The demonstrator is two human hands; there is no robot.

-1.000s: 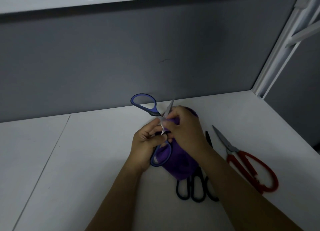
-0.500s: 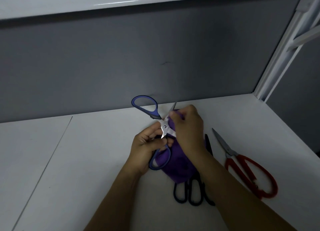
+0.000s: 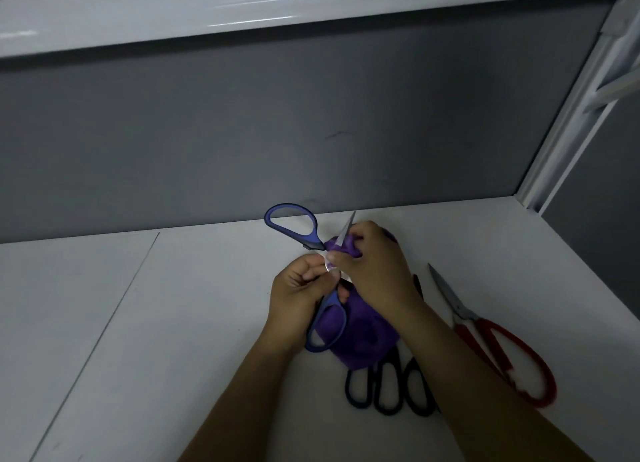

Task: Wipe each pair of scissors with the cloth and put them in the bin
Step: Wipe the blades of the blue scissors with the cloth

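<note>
My left hand [image 3: 298,299] grips the blue-handled scissors [image 3: 294,222] near the pivot, with the blades spread open. One handle loop points up and back, the other hangs below my left hand. My right hand [image 3: 374,271] holds the purple cloth [image 3: 360,340] folded around one blade, whose tip sticks out above my fingers. The cloth hangs down under both hands. On the white table lie red-handled scissors [image 3: 498,350] at the right and black-handled scissors [image 3: 388,389] partly under the cloth and my right forearm. No bin is in view.
The white table [image 3: 145,340] runs to a grey back panel [image 3: 277,132]. A white frame post [image 3: 568,122] stands at the back right corner. A seam in the tabletop runs diagonally at the left.
My right hand with the cloth has slid along the blade toward the pivot. The view has shifted slightly; the scissors on the table have not moved.
</note>
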